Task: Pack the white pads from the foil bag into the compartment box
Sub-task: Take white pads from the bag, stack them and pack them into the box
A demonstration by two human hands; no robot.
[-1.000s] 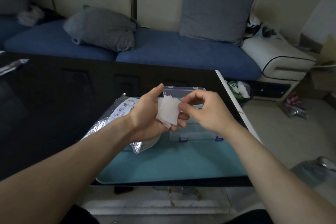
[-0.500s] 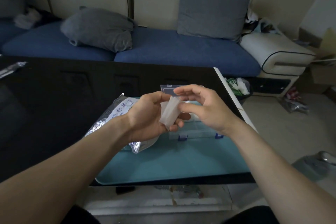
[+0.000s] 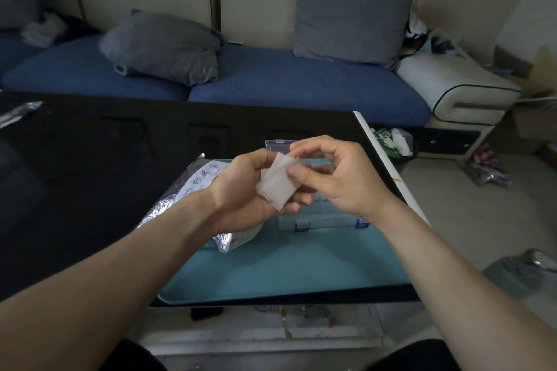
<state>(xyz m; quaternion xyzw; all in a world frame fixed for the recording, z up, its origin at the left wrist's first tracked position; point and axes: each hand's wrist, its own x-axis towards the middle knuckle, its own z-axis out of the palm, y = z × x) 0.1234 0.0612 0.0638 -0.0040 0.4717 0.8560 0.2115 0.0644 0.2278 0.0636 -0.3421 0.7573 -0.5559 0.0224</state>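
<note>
At the far left edge of the frame a scrap of crinkled foil (image 3: 18, 113) lies on the black table (image 3: 90, 190). Left of centre, the foil bag (image 3: 193, 187) rests with its printed white face up, partly on the table and partly on the teal tray (image 3: 286, 265); its lower corner shows below the left wrist. The left hand (image 3: 241, 193) is raised above the tray at centre frame, palm toward the camera, fingers curled round a small stack of white pads (image 3: 278, 182) that fans out slightly at its upper edge. Just to the right, the right hand (image 3: 334, 181) meets it: thumb pressed on the face of the stack, index finger curled over the top edge, pinching the pads. Behind and below both hands sits the clear compartment box (image 3: 319, 217) on the tray, lid standing open at the back, two blue latches on its near edge; what its compartments hold cannot be told. Across the upper frame runs a blue sofa (image 3: 301, 87) with grey cushions (image 3: 162, 45).
</note>
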